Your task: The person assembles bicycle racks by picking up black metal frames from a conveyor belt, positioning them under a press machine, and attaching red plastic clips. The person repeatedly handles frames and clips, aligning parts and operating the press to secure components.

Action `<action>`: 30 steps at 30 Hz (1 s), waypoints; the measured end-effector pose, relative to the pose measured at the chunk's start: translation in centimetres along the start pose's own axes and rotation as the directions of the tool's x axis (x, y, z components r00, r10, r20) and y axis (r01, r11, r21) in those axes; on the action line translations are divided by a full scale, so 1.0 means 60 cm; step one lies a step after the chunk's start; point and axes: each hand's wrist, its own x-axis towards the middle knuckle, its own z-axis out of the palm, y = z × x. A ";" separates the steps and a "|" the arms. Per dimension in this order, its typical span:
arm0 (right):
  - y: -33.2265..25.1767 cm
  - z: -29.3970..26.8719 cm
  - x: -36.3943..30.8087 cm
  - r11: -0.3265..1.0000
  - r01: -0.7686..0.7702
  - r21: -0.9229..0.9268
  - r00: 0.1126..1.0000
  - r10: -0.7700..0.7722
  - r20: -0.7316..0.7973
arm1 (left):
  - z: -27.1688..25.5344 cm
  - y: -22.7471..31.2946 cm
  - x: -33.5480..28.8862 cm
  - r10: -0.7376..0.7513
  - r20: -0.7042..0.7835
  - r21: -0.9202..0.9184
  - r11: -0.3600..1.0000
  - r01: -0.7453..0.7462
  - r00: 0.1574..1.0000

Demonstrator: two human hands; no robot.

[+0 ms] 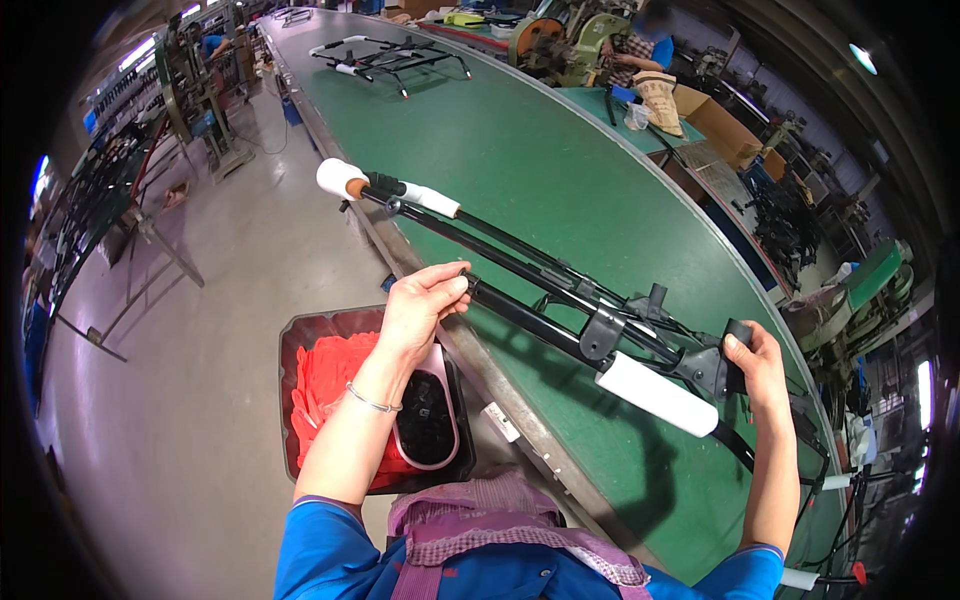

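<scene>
A folded black tubular frame (530, 318), which looks like a stroller frame, lies at a slant over the green bench in front of me. White foam sleeves (660, 393) wrap parts of its tubes, and a white wrapping (335, 178) covers the far-left end. My left hand (425, 305) is closed, thumb and fingers pinching a small black end piece (468, 281) at the open end of the near tube. At the frame's right end, my right hand (760, 368) is wrapped round a black plastic joint (708, 370). Its fingertips are partly hidden behind that joint.
Below the bench's metal edge (480, 375) stands a black bin (287, 400) with red pieces (330, 372) and a pink-rimmed tray of small black parts (424, 415). Another frame (390, 62) rests farther up the bench. Machines and a person (640, 50) are beyond it.
</scene>
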 end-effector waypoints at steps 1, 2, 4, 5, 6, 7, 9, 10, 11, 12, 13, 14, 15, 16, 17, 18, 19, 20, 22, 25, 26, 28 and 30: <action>-0.001 -0.002 0.002 1.000 -0.012 -0.003 1.000 0.012 0.004 | 0.004 0.002 -0.003 0.004 -0.010 0.045 0.999 -0.004 1.000; -0.002 -0.005 0.004 1.000 -0.024 -0.006 1.000 0.024 0.007 | 0.009 0.001 -0.005 0.003 -0.025 0.058 0.998 -0.001 1.000; -0.005 -0.010 0.006 1.000 -0.018 -0.011 1.000 0.018 0.006 | 0.017 -0.002 -0.012 0.002 -0.059 0.082 0.997 0.003 0.998; -0.004 -0.014 0.008 1.000 -0.016 -0.013 1.000 0.016 0.011 | 0.022 -0.005 -0.012 0.035 -0.035 0.139 0.990 -0.030 0.999; -0.003 -0.017 0.009 1.000 -0.013 -0.015 1.000 0.013 0.016 | 0.028 -0.005 -0.014 0.066 -0.034 0.174 0.983 -0.059 0.997; -0.009 -0.019 0.005 0.999 -0.036 -0.004 0.999 0.036 0.007 | 0.039 -0.007 -0.015 0.095 -0.028 0.207 0.974 -0.087 0.995; 0.000 -0.029 0.009 0.998 -0.043 0.038 0.999 0.043 0.006 | 0.059 -0.011 -0.024 0.116 0.006 0.259 0.959 -0.114 0.993; 0.003 -0.041 0.006 0.997 -0.053 0.057 0.999 0.054 -0.007 | 0.080 -0.013 -0.035 0.112 0.021 0.238 0.965 -0.114 0.993; -0.002 -0.044 0.003 0.998 -0.046 0.032 0.998 0.047 -0.037 | 0.091 -0.031 -0.042 0.161 0.058 0.164 0.972 -0.169 0.985; -0.004 -0.046 0.009 0.998 -0.048 0.036 0.999 0.049 -0.023 | 0.103 -0.049 -0.049 0.208 0.093 0.085 0.973 -0.216 0.974; 0.003 -0.054 0.020 0.998 -0.059 0.010 0.998 0.059 -0.008 | 0.130 -0.055 -0.058 0.239 0.110 0.042 0.969 -0.245 0.965; -0.004 -0.054 0.025 0.997 -0.078 -0.010 0.997 0.077 -0.009 | 0.152 -0.064 -0.063 0.247 0.117 -0.023 0.969 -0.246 0.962; -0.013 -0.054 0.033 0.995 -0.100 -0.028 0.995 0.101 0.019 | 0.178 -0.065 -0.065 0.239 0.057 -0.060 0.970 -0.236 0.969; -0.005 -0.062 0.035 0.998 -0.066 -0.002 0.998 0.066 0.017 | 0.207 -0.070 -0.064 0.215 0.006 -0.102 0.972 -0.214 0.977; -0.011 -0.068 0.035 0.996 -0.085 -0.002 0.996 0.085 0.019 | 0.229 -0.071 -0.062 0.212 0.003 -0.146 0.967 -0.210 0.977; -0.005 -0.076 0.034 0.996 -0.080 -0.027 0.997 0.080 -0.010 | 0.243 -0.073 -0.061 0.212 0.000 -0.194 0.959 -0.208 0.977; -0.016 -0.078 0.032 0.965 0.010 -0.261 0.988 -0.049 -0.144 | 0.255 -0.075 -0.057 0.222 -0.034 -0.208 0.952 -0.224 0.975; -0.034 -0.081 0.028 0.868 0.058 -0.494 0.950 -0.200 -0.240 | 0.261 -0.076 -0.047 0.224 -0.040 -0.215 0.950 -0.228 0.974; -0.059 -0.078 0.022 0.619 0.411 -0.669 0.718 -0.672 -0.181 | 0.281 -0.070 -0.045 0.221 -0.070 -0.235 0.944 -0.232 0.973; -0.080 -0.057 0.027 0.425 0.642 -0.639 0.701 -0.662 0.264 | 0.295 -0.078 -0.043 0.241 -0.106 -0.290 0.920 -0.262 0.965; -0.078 -0.048 0.028 0.439 0.666 -0.603 0.728 -0.559 0.397 | 0.301 -0.080 -0.044 0.242 -0.119 -0.312 0.912 -0.268 0.963; -0.054 -0.041 0.043 0.207 0.652 -0.729 0.740 -0.382 0.553 | 0.320 -0.080 -0.051 0.249 -0.125 -0.353 0.893 -0.277 0.960; -0.046 -0.044 0.037 0.177 0.644 -0.745 0.738 -0.402 0.542 | 0.335 -0.083 -0.055 0.253 -0.142 -0.426 0.857 -0.289 0.957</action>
